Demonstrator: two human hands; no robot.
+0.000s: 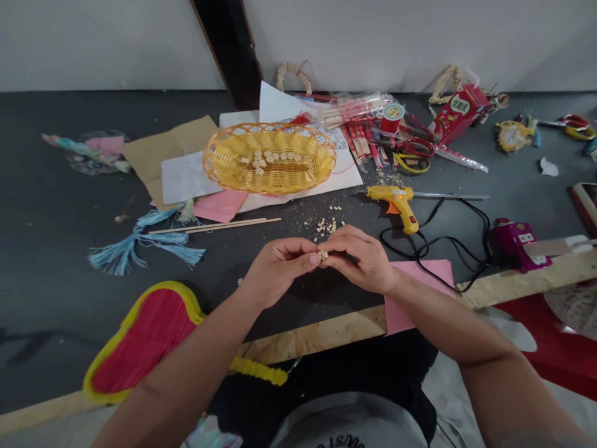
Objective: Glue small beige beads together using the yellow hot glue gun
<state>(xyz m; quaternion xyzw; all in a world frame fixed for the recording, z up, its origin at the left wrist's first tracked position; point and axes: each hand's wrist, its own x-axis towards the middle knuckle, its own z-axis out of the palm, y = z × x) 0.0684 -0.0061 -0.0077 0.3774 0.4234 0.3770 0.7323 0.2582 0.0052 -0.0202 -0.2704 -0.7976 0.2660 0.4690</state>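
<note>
Between the fingertips of both hands is a small cluster of pale wooden pieces [323,254]. My left hand [282,267] pinches it from the left with thumb and index finger. From the other side, my right hand [358,256] grips it the same way, fingers curled. Just beyond my fingers, several loose short wooden pieces [329,225] lie scattered on the dark table [224,292]. Further back stands a yellow woven basket [224,163], holding several similar pale clusters [259,163].
A yellow hot glue gun [400,204] lies to the right, its black cord [441,239] looping toward a purple box [521,244]. At left are blue tassels [140,246], thin sticks [219,226] and a red-and-yellow fan shape [144,336]. Scissors [415,149] and wrapped sticks lie behind.
</note>
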